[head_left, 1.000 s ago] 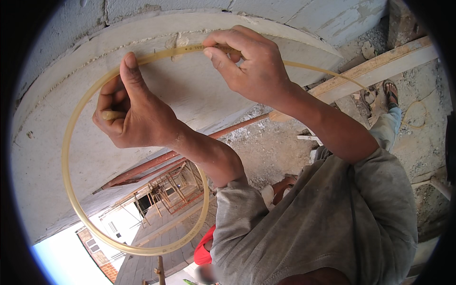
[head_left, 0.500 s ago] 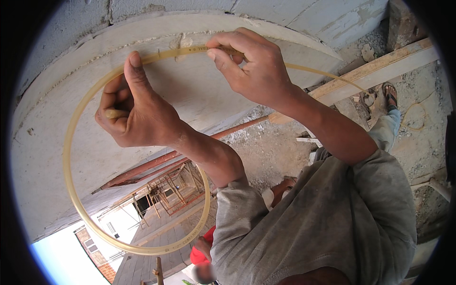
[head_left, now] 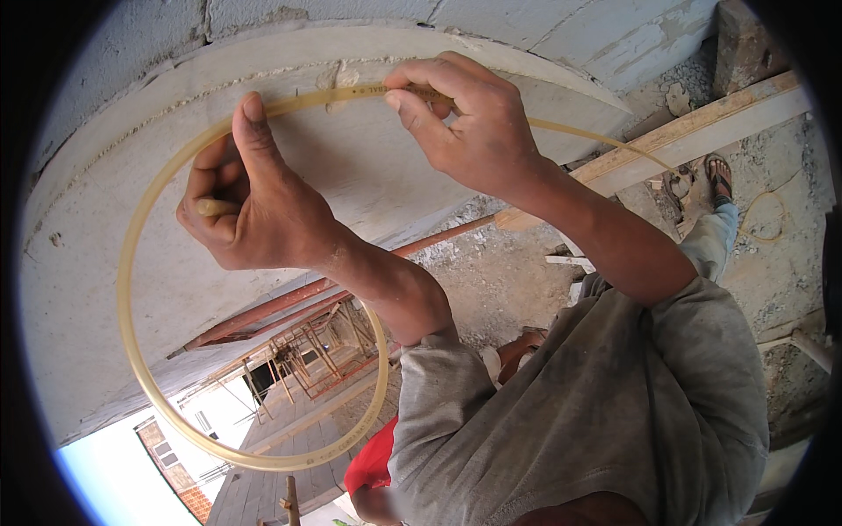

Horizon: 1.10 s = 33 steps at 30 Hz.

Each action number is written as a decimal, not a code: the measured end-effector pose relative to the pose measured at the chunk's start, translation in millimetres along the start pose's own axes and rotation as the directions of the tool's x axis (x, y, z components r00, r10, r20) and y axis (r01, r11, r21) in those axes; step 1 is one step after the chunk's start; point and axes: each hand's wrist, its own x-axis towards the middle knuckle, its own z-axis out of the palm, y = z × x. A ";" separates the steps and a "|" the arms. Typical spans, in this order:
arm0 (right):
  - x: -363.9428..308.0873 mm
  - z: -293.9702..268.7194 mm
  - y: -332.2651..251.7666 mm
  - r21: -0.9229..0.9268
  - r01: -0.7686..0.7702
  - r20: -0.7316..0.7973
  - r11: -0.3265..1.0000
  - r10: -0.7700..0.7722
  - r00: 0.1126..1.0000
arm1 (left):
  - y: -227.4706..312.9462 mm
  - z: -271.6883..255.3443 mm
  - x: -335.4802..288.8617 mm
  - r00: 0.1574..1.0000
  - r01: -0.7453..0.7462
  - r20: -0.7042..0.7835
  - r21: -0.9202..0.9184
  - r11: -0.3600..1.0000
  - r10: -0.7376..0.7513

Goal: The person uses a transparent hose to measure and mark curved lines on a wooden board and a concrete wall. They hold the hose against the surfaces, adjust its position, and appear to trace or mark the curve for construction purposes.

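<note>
A yellowish see-through hose [head_left: 132, 337] makes a wide loop on the left, in front of a pale plastered surface. My left hand [head_left: 263, 206] is closed round it, thumb raised beside the upper stretch; a cut end of hose pokes out between the curled fingers. To its right, my right hand [head_left: 474, 123] pinches the top of the same hose between thumb and fingers, close to the plaster. Beyond that hand the hose runs off to the right, down past a wooden board. The lower part of the loop passes behind my left forearm.
A pale curved plaster ledge [head_left: 79, 254] lies behind the hands, below a block wall [head_left: 289, 16]. A long wooden board [head_left: 702, 118] crosses the right side. Reddish bars [head_left: 263, 317] run under my left arm. Rubble covers the ground. A person in red [head_left: 373, 456] is at the bottom.
Both hands and the hose stay almost where they were, with only a slight shift. The person in red at the bottom has moved a little, showing more of the red clothing.
</note>
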 end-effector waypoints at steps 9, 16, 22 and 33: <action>0.2 -0.4 0.3 0.001 0.011 -0.003 1.000 -0.011 1.000 | -1.0 0.7 0.8 1.000 -0.025 0.000 -0.004 1.000 0.025; -0.2 -0.1 0.4 -0.005 0.007 -0.003 1.000 -0.007 1.000 | 0.9 0.5 -0.7 1.000 -0.009 -0.002 -0.017 1.000 0.009; 0.0 0.8 0.8 0.007 0.003 -0.009 1.000 -0.003 1.000 | 0.3 1.3 0.0 1.000 -0.011 -0.007 -0.014 1.000 0.011; -0.2 -0.4 1.1 -0.009 0.011 -0.003 1.000 -0.011 1.000 | 0.2 0.2 -0.5 1.000 0.003 -0.008 0.034 0.999 -0.003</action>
